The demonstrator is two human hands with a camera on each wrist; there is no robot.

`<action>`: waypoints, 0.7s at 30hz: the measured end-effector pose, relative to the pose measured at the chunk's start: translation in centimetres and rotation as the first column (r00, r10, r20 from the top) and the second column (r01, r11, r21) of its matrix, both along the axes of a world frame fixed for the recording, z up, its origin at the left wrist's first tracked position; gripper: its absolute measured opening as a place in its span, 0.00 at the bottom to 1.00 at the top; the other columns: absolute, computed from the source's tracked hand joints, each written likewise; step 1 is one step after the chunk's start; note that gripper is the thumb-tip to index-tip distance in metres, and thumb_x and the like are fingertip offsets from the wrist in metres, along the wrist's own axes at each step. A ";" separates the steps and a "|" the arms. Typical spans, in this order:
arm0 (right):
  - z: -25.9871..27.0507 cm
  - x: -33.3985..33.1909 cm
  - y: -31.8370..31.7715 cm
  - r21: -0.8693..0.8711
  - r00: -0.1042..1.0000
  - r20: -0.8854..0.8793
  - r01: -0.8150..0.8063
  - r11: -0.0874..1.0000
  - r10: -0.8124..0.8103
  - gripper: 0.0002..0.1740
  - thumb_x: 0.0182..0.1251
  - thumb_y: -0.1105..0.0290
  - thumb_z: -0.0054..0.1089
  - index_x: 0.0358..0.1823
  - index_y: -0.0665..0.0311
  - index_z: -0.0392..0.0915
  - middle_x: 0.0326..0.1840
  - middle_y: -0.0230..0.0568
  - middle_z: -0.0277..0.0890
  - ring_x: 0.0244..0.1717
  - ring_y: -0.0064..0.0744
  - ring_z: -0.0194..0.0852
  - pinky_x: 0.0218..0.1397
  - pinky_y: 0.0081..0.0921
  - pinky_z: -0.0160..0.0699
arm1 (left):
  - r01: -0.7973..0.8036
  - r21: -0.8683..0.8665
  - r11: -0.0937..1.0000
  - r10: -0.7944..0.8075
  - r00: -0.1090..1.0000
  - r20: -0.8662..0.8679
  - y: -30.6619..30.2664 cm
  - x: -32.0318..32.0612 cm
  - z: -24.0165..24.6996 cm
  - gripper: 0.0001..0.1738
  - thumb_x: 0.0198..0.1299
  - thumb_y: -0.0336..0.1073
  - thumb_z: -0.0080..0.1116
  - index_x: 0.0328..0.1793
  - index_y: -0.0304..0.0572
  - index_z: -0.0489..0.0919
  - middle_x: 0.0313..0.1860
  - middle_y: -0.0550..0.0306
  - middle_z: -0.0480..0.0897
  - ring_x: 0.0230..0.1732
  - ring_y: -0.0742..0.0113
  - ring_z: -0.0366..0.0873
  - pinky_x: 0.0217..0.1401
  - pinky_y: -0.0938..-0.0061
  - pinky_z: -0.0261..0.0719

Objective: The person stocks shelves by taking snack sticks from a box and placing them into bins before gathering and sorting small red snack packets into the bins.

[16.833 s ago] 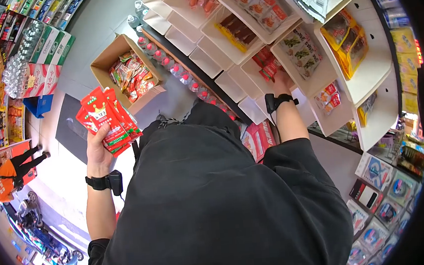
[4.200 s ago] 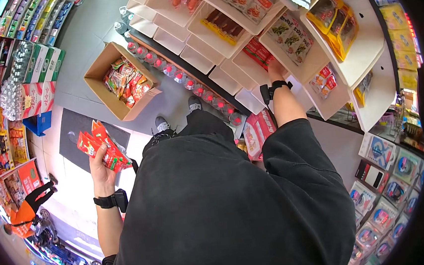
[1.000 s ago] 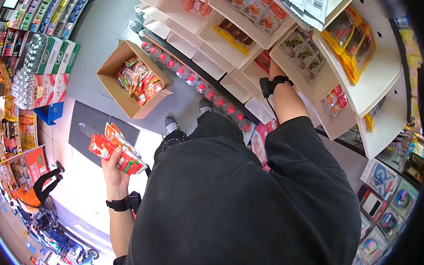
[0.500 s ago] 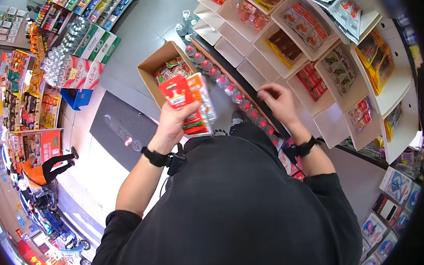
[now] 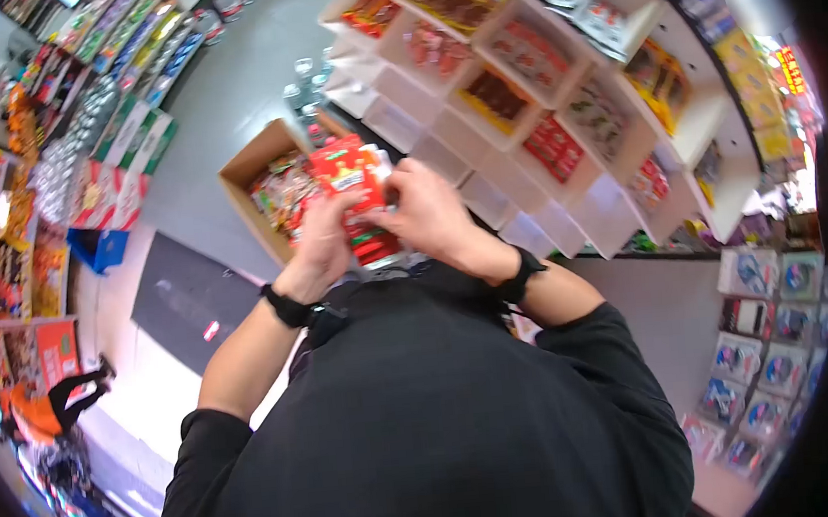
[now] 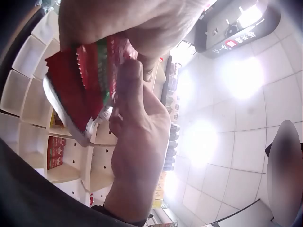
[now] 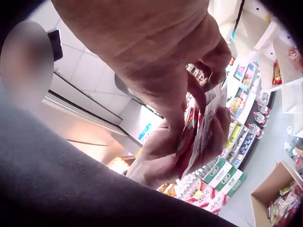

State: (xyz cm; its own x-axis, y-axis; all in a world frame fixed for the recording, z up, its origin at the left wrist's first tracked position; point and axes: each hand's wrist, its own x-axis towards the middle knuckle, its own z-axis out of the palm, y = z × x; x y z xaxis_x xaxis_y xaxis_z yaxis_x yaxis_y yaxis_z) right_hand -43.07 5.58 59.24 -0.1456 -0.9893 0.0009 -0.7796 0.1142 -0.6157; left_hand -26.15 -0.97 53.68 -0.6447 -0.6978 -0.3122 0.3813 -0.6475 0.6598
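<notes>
In front of my chest both hands meet at a small stack of red snack packets (image 5: 353, 166), printed with a yellow crown. My left hand (image 5: 320, 239) grips the stack from its left side, thumb across the front. From the other side, my right hand (image 5: 435, 216) pinches the packets near their right edge. The left wrist view has the packets (image 6: 87, 78) fanned slightly, with the right thumb against them. Curled fingers of both hands surround the packets (image 7: 191, 135) in the right wrist view. More red packets (image 5: 553, 147) lie in a white shelf bin to the right.
An open cardboard box (image 5: 252, 156) full of mixed snack packets stands on the floor ahead. Tiered white bins (image 5: 485, 170) rise at the right, some holding snacks. Bottles (image 5: 302, 94) stand by the shelf foot. A person in orange (image 5: 35, 415) is far left.
My right hand has left the shelf bin and come across to the packets. My left hand has carried the stack inward from the left. Both hands now hold it together.
</notes>
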 end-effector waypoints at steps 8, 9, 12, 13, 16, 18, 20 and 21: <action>-1.2 -1.8 -0.2 0.169 0.648 0.734 0.116 0.979 -0.204 0.16 0.63 0.64 0.79 0.40 0.71 0.86 0.35 0.38 0.86 0.35 0.22 0.83 0.42 0.24 0.82 | 0.119 0.040 0.992 -0.118 0.992 -0.035 0.0 2.4 0.7 0.18 0.76 0.33 0.52 0.68 0.33 0.75 0.60 0.47 0.85 0.56 0.56 0.88 0.64 0.57 0.87; -1.5 -2.1 -0.2 0.143 0.483 0.853 0.146 0.979 -0.197 0.13 0.66 0.67 0.78 0.41 0.71 0.86 0.36 0.35 0.86 0.35 0.17 0.81 0.40 0.20 0.81 | 0.126 0.044 0.991 -0.125 0.992 -0.033 0.0 2.2 1.0 0.18 0.76 0.33 0.52 0.68 0.33 0.75 0.60 0.47 0.85 0.56 0.56 0.88 0.64 0.57 0.87; -2.0 -4.6 1.1 0.156 0.351 0.908 0.223 0.962 -0.229 0.13 0.69 0.68 0.76 0.46 0.70 0.85 0.40 0.34 0.87 0.39 0.18 0.82 0.45 0.20 0.82 | 0.019 0.068 0.998 -0.023 0.998 0.061 0.0 1.9 1.5 0.18 0.78 0.34 0.56 0.68 0.33 0.75 0.57 0.49 0.87 0.53 0.59 0.89 0.59 0.60 0.89; -2.0 -5.8 1.8 0.180 0.347 0.901 0.243 0.953 -0.258 0.13 0.69 0.68 0.76 0.47 0.71 0.85 0.41 0.35 0.87 0.40 0.19 0.82 0.46 0.20 0.82 | 0.019 0.075 0.997 -0.024 0.997 0.069 -0.2 2.2 1.0 0.18 0.78 0.34 0.56 0.68 0.33 0.75 0.57 0.49 0.87 0.53 0.59 0.89 0.59 0.60 0.89; -7.7 -11.0 4.7 0.258 0.270 0.894 0.341 0.904 -0.357 0.15 0.72 0.67 0.72 0.52 0.70 0.85 0.44 0.36 0.87 0.41 0.22 0.84 0.47 0.22 0.83 | -0.063 0.021 0.998 0.059 0.986 0.154 -0.7 3.2 -0.3 0.18 0.77 0.34 0.57 0.67 0.32 0.75 0.57 0.48 0.87 0.53 0.60 0.89 0.59 0.61 0.89; -11.1 -15.6 7.3 0.353 0.288 0.809 0.458 0.816 -0.512 0.15 0.74 0.66 0.69 0.54 0.70 0.84 0.45 0.36 0.87 0.41 0.23 0.84 0.46 0.23 0.83 | -0.115 0.004 0.993 0.112 0.972 0.206 -0.5 3.9 -0.5 0.19 0.77 0.33 0.57 0.68 0.31 0.74 0.59 0.48 0.86 0.55 0.60 0.88 0.61 0.62 0.88; -16.4 -21.9 9.9 0.425 0.200 0.747 0.590 0.687 -0.634 0.16 0.74 0.64 0.69 0.55 0.69 0.84 0.45 0.36 0.87 0.40 0.24 0.84 0.42 0.23 0.82 | -0.159 -0.013 0.987 0.157 0.954 0.254 -0.3 4.9 -1.3 0.20 0.78 0.33 0.55 0.71 0.30 0.72 0.61 0.48 0.84 0.58 0.61 0.87 0.64 0.63 0.85; -19.0 -25.4 11.1 0.448 0.123 0.741 0.642 0.622 -0.661 0.18 0.73 0.63 0.71 0.56 0.67 0.83 0.44 0.35 0.86 0.38 0.24 0.83 0.39 0.23 0.81 | -0.168 -0.011 0.986 0.164 0.944 0.288 -0.2 5.4 -1.9 0.21 0.78 0.33 0.54 0.72 0.30 0.71 0.62 0.47 0.84 0.59 0.61 0.86 0.65 0.63 0.85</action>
State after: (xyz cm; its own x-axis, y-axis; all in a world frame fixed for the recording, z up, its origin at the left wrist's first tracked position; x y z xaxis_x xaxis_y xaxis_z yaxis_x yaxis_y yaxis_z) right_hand -68.43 16.70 40.21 -0.6534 -0.5190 -0.5511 0.4436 0.3275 -0.8343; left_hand -20.79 -1.15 51.75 -0.4019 -0.7817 -0.4769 0.2807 -0.6009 0.7484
